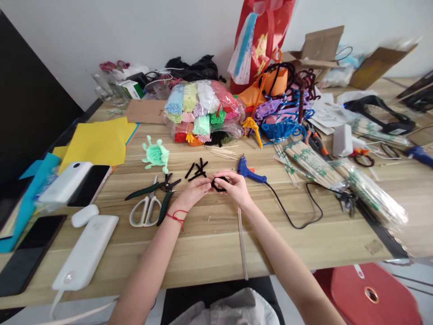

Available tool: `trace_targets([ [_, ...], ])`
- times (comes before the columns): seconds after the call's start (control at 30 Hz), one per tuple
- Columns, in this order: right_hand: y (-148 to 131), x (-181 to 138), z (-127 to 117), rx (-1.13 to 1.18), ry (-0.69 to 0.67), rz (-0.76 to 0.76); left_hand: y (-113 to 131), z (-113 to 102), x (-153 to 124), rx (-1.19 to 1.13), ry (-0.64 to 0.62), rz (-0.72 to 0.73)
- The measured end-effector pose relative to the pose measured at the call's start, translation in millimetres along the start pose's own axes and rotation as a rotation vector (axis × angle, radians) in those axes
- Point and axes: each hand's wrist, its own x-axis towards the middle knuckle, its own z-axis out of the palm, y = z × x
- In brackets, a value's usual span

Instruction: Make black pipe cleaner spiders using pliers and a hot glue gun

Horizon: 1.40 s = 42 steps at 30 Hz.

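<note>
A black pipe cleaner bent into a ring (220, 184) is held between my two hands over the middle of the table. My left hand (199, 189) pinches its left side, and my right hand (233, 184) has thumb and fingers closed on its right side. Just beyond my left hand lie several short black pipe cleaner pieces (199, 169). A blue glue gun (251, 171) rests to the right of my right hand. Left of my hands are white-handled scissors (146, 211), dark green-handled pliers (165, 198) and a mint green pipe cleaner figure (157, 155).
A clear glue stick (242, 243) lies between my forearms. Bagged colourful pipe cleaners (203, 110) and a red bag (262, 40) stand at the back. Packs of wooden sticks (314, 164) lie right, near the glue gun's cord (304, 225). Phones and a white power bank (86, 253) lie left.
</note>
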Motion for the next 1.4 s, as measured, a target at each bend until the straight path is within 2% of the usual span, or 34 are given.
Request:
trace_targets([
  [0.33,-12,-5,7,0.068,-0.058,0.009,-8,-8,1,-0.018,-0.061,-0.059],
  [0.53,-11,-5,7,0.053,-0.054,0.056,-6,-6,1,0.031,-0.106,-0.03],
  [0.77,-11,-3,5,0.043,-0.041,0.125,-3,-6,0,0.026,-0.062,0.005],
  [0.93,-12,-2,1,-0.002,0.011,0.139,-2,-12,-1,0.058,-0.031,-0.007],
  [1.07,-14,0,2,0.032,0.078,0.149,0,-11,-1,0.033,-0.05,-0.016],
  [1.2,-13,1,1,0.086,0.137,0.147,1,-8,-1,-0.039,-0.005,-0.033],
  [1.4,-7,4,-5,0.116,0.102,0.148,2,-8,-3,-0.09,0.025,0.004],
])
